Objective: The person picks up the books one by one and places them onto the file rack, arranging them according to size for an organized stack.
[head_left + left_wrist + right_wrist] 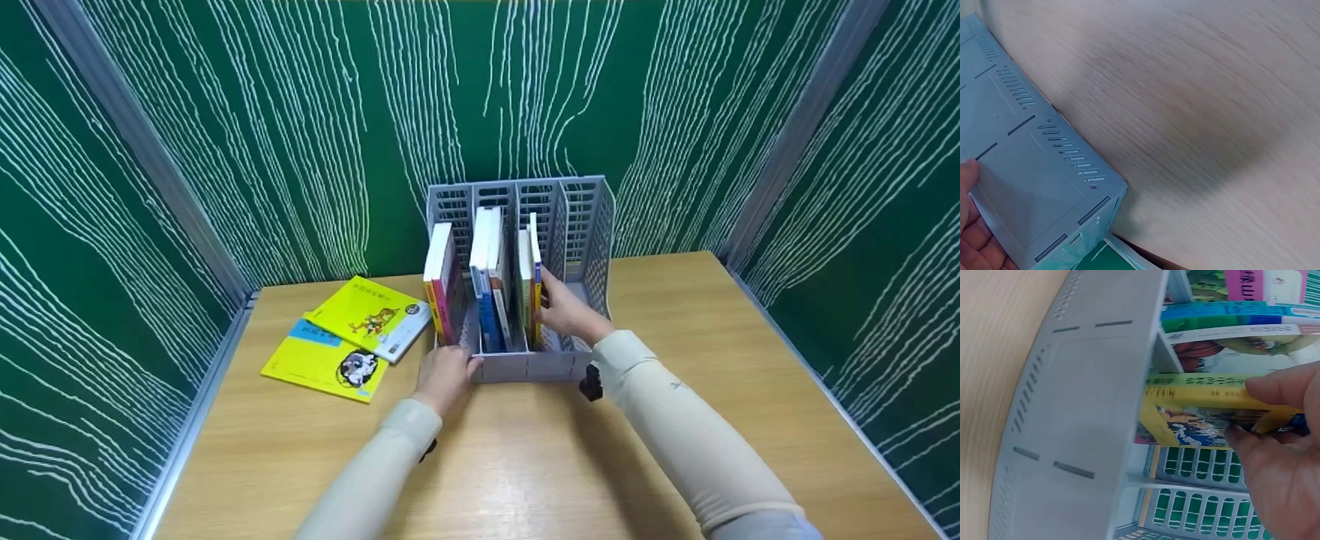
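Observation:
A grey plastic file rack (536, 367) with several compartments stands upright at the back middle of the table. My left hand (445, 375) grips its front lip at the left corner; in the left wrist view the thumb lies on the lip's outer face. With my right hand (1280, 422) I pinch a yellow-spined book (1202, 395) between thumb and fingers, in the third compartment from the left. Against it stands a book with a light green spine (1185, 378). Blue and white books (487, 285) fill the second compartment, and books with pink and yellow spines (440, 292) stand in the leftmost.
Two yellow-covered books lie overlapping left of the rack, the upper one (364, 307) partly over the lower one (315, 366). The wooden table (510, 457) is enclosed at the back and sides by green panels (517, 90) with white wavy lines.

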Demonstrator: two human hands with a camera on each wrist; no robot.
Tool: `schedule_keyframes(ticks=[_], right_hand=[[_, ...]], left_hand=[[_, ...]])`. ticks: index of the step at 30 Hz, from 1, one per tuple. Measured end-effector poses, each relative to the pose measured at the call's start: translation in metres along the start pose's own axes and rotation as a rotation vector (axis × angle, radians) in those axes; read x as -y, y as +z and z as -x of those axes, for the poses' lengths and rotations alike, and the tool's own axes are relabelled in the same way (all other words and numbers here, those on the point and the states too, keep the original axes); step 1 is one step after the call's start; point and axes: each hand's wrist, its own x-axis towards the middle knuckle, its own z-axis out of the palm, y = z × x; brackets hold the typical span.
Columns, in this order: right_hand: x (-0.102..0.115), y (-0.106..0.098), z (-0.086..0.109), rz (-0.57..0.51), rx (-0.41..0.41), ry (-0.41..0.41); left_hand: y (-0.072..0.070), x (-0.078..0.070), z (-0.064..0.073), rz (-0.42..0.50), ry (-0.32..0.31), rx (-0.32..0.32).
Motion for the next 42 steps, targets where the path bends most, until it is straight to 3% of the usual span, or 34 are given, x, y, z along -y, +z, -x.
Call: schedule_keyframes(ticks=[4,10,18,27,33,36,40,42], right_hand=[[-0.006,0.004,-0.003,0.022,-0.018,0.030],[-0.011,0.008,-0.005,0.141,-0.066,0.058],[-0.021,0.011,-0.009,0.218,-0.058,0.089],[-0.026,0.013,-0.013,0.375,-0.083,0.085],[-0.023,0.009,-0.012,0.373,-0.084,0.147],[-0.020,0.007,-0.009,0.344,-0.087,0.171],[-0.014,0.004,-0.005,0.348,-0.096,0.152],[-0.012,0.003,-0.001,0.374,-0.106,0.132]], left_hand=[[-0.002,-0.001,-0.001,0.011,-0.015,0.027],[-0.005,-0.002,-0.002,0.017,-0.031,0.063],[-0.004,-0.003,-0.004,0.027,-0.057,0.092],[-0.005,0.000,-0.002,0.006,-0.010,0.028],[-0.004,0.000,-0.007,0.065,-0.038,0.088],[-0.006,0.001,-0.009,0.064,-0.054,0.155],[-0.015,0.005,-0.012,0.087,-0.079,0.264],[-0.021,0.008,-0.012,0.117,-0.060,0.283]])
